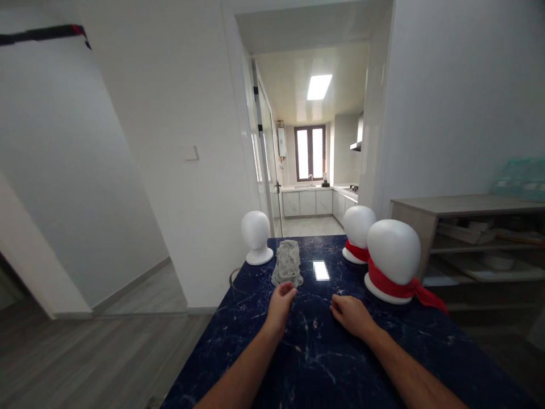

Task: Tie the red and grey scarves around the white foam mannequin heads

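Note:
My left hand (283, 301), fingers curled inward and closed, is at the near end of a bunched grey cloth (288, 264). Whether its fingertips touch the cloth I cannot tell. My right hand (349, 313) rests loosely fisted on the dark blue marbled table (323, 363), with nothing visible in it. Closest to that hand is a large white mannequin head (394, 250), a red scarf (389, 284) tied round its neck and one end trailing right. Behind it stands another white mannequin head (360, 223) with a red band (356, 251). A bare white mannequin head (255, 230) stands at the far left corner.
Right of the table is a wooden shelf unit (426, 203) holding trays, with teal translucent containers (519, 179) on top. Beyond the table's far edge, a doorway opens onto a kitchen with white cabinets (307, 203). A white wall (187, 227) stands to the left.

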`<state>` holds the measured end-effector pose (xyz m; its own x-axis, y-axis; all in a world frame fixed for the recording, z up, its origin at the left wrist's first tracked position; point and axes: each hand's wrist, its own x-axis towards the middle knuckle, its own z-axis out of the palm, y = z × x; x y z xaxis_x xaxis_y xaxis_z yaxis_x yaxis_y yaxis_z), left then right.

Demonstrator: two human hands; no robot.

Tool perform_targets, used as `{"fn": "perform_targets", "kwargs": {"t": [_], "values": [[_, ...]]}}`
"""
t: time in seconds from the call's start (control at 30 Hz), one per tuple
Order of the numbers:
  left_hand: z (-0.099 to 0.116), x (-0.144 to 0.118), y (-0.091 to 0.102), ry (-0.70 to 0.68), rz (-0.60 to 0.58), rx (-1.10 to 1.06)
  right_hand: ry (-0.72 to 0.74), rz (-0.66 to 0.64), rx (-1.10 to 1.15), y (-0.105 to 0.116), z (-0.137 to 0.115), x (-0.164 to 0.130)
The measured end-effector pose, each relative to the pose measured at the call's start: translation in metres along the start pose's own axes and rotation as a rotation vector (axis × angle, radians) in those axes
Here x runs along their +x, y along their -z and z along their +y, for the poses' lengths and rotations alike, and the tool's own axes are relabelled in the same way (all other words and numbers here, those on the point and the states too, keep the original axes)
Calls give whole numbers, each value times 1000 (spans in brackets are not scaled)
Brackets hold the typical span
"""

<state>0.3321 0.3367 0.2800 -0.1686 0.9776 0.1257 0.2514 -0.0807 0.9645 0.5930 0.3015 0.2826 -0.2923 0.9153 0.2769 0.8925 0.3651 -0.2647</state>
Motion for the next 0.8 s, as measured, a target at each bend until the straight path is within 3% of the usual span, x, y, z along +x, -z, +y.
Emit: {"fn": "perform_targets", "kwargs": {"t": [0.03, 0.07, 0.17, 0.23, 0.33, 0.5, 0.8], "values": [[1, 17, 11, 78, 175, -29, -4, -6, -4, 0, -1, 0], [1, 35, 24, 99, 266, -11, -11, -12, -9, 1, -1, 1], [2, 83, 66, 124, 441, 86, -26, -17, -24, 1, -3, 3], [2, 108, 90, 118, 497, 179, -25, -8, -37, 0, -4, 5], [4, 139, 112, 74, 492, 336, -18, 11, -53, -1, -5, 6], [5, 180, 113, 67, 442, 508, -31, 6, -54, -2, -5, 8], [-10, 231, 95, 147, 464, 549, -58, 1, -56, -4, -5, 10]]}}
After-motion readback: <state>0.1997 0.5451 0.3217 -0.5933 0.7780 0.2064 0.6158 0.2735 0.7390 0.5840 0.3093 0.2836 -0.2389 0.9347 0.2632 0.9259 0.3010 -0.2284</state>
